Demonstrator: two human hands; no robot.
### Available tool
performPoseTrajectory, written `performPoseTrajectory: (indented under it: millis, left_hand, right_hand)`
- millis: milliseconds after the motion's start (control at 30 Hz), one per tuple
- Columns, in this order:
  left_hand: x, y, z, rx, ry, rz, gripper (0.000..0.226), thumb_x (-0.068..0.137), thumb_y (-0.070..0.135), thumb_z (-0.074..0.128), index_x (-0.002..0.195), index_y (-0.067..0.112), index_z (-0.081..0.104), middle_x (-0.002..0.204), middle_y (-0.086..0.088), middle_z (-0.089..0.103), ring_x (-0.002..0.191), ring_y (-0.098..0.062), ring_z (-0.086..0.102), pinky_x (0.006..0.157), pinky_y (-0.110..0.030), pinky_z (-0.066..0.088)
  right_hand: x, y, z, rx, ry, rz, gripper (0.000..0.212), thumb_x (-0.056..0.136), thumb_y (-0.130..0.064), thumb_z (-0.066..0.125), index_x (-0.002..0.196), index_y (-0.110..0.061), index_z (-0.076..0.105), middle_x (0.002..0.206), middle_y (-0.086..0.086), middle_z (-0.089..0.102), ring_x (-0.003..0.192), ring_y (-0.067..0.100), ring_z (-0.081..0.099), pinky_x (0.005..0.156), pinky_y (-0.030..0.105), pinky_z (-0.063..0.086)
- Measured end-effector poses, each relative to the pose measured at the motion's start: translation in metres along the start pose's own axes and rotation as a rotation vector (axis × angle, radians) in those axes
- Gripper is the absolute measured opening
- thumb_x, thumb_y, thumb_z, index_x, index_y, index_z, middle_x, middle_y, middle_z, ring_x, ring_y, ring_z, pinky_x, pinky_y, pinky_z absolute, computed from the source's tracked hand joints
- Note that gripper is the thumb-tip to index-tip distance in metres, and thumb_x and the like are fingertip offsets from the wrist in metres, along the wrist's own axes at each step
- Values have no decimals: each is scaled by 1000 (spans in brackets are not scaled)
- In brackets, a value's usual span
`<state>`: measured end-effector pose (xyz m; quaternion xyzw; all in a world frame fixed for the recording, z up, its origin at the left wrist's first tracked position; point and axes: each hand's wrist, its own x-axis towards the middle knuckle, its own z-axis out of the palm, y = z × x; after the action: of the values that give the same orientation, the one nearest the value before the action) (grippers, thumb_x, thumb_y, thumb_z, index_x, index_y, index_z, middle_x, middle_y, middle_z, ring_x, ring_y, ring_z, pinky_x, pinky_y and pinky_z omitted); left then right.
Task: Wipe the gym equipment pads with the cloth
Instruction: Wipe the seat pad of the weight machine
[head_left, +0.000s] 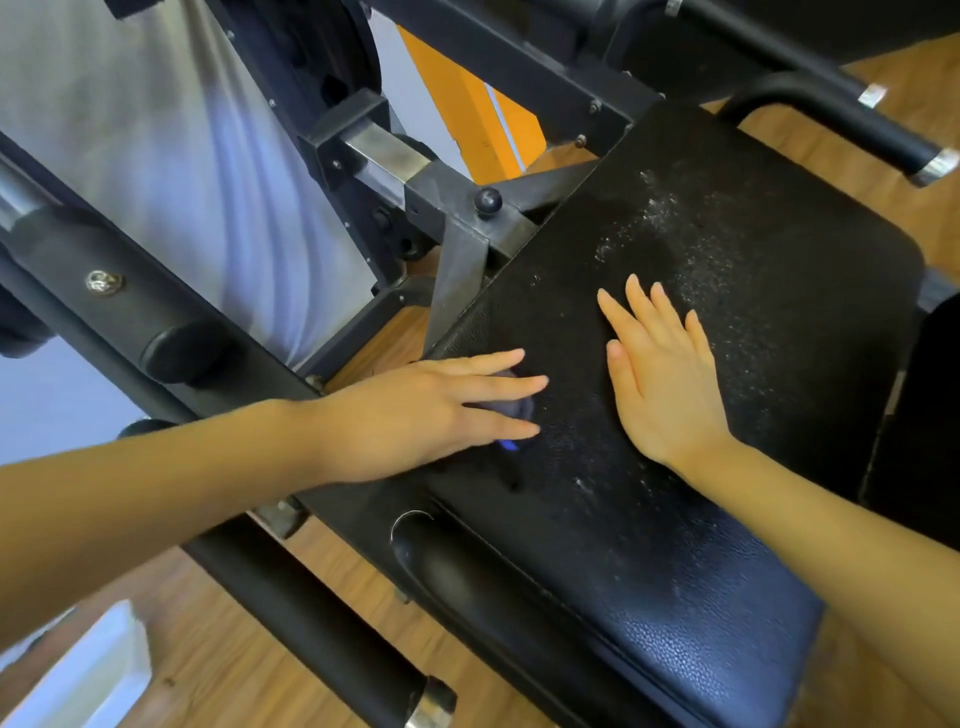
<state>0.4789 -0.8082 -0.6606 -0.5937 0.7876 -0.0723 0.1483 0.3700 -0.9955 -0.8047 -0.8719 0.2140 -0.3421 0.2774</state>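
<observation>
We're in a gym, looking down on a weight machine. Right under us sits its black padded seat (701, 322), the textured vinyl speckled with white dust. Around it we see the heavy black steel frame (467, 244) with bolted joints, a round adjustment knob (487, 201) and a chrome sliding post (387, 153). Black foam-covered handles with chrome ends (852, 124) jut out beside the seat. The machine stands on a wood-look floor (218, 639), with an orange frame part (478, 109) behind it.
</observation>
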Motion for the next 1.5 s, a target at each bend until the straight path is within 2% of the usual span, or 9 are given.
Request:
performPoseTrajectory:
  millis: [267, 433, 700, 900, 1067, 1233, 1367, 1433, 1500]
  left_hand:
    - [50, 12, 30, 46, 66, 58, 40, 85, 12, 73, 124, 17, 66, 140, -12, 54, 136, -38, 40, 106, -48, 43]
    - [-3, -12, 6, -27, -6, 47, 47, 88, 5, 68, 131, 21, 60, 149, -4, 44, 143, -29, 29, 101, -48, 47]
    - [53, 11, 38, 21, 133, 64, 31, 92, 16, 63, 123, 16, 66, 141, -12, 53, 137, -33, 39, 112, -45, 35]
    - [7, -18, 8, -6, 21, 56, 49, 84, 8, 73, 129, 23, 61, 147, -2, 47, 141, -26, 32, 98, -48, 50]
    - [40, -2, 23, 72, 240, -151, 50, 72, 8, 84, 118, 21, 69, 135, -7, 58, 130, -33, 48, 98, -42, 47]
    - [29, 9, 33, 114, 105, 161, 36, 88, 10, 63, 122, 18, 67, 138, -5, 56, 135, -32, 42, 102, -49, 46]
    - [35, -45, 2, 176, 177, -98, 59, 73, -6, 78, 126, 15, 64, 139, -8, 54, 130, -35, 47, 83, -54, 56]
    - [40, -41, 1, 177, 236, -199, 45, 80, 1, 75, 122, 14, 67, 135, -8, 58, 126, -35, 52, 81, -53, 56]
    - [40, -12, 16, 108, 238, -116, 32, 90, 13, 58, 120, 13, 67, 133, -8, 60, 126, -31, 53, 90, -49, 54]
  right_hand:
    - [-2, 2, 1, -1, -4, -4, 48, 103, -29, 21, 151, -28, 21, 160, 1, 11, 148, 19, 0, 118, 40, -1]
    - [0, -2, -1, -11, -2, 5, 49, 103, -28, 27, 152, -27, 22, 160, 1, 12, 148, 20, 3, 118, 42, 1]
    - [-4, 1, 0, 4, -15, -10, 49, 103, -30, 22, 152, -28, 22, 160, 0, 10, 148, 17, -2, 118, 39, -2]
    - [-1, -2, 0, -11, -8, -1, 52, 100, -33, 19, 152, -29, 22, 160, -1, 11, 148, 18, 2, 118, 41, 0]
    - [-2, -2, -2, -15, -13, 6, 49, 103, -30, 23, 152, -30, 19, 160, -3, 8, 148, 16, -2, 118, 38, -3]
    - [-2, -1, -3, 2, -10, -2, 48, 103, -30, 23, 152, -30, 20, 160, -3, 8, 148, 15, -3, 118, 37, -4]
    - [-2, -1, -2, -20, -18, 9, 49, 103, -32, 19, 152, -30, 19, 160, -3, 9, 148, 16, -1, 118, 37, -4]
    - [-1, -1, -1, -22, -12, 5, 50, 102, -34, 18, 152, -31, 19, 160, -3, 9, 148, 16, -1, 117, 37, -5]
    - [-2, -1, -1, -6, -9, -3, 53, 99, -36, 17, 152, -30, 20, 160, -3, 9, 148, 16, 0, 118, 37, -4]
